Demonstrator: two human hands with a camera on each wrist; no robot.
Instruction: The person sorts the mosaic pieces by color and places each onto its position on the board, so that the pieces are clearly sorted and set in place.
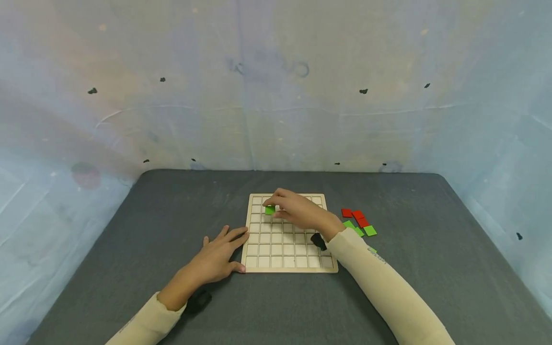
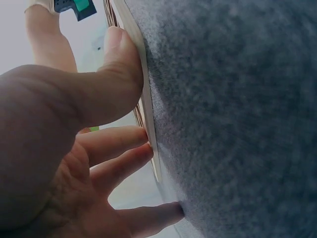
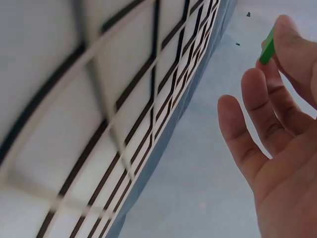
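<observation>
A pale wooden board (image 1: 282, 249) with a grid of square cells lies on the dark grey table. Above its upper left part, my right hand (image 1: 302, 211) pinches a green square tile (image 1: 270, 210) between thumb and fingertip. In the right wrist view the tile (image 3: 268, 48) is held off the grid, and the other fingers stand free. My left hand (image 1: 217, 255) rests at the board's left edge, fingers spread. The left wrist view shows its thumb (image 2: 121, 74) and two fingertips touching the board's side, with another finger on the table cloth.
Right of the board lie several loose tiles, red ones (image 1: 347, 212) and green ones (image 1: 370, 231), some partly hidden by the right forearm. A black wrist device (image 1: 318, 241) sits under the right wrist. Pale cloth walls (image 1: 276, 134) surround the table.
</observation>
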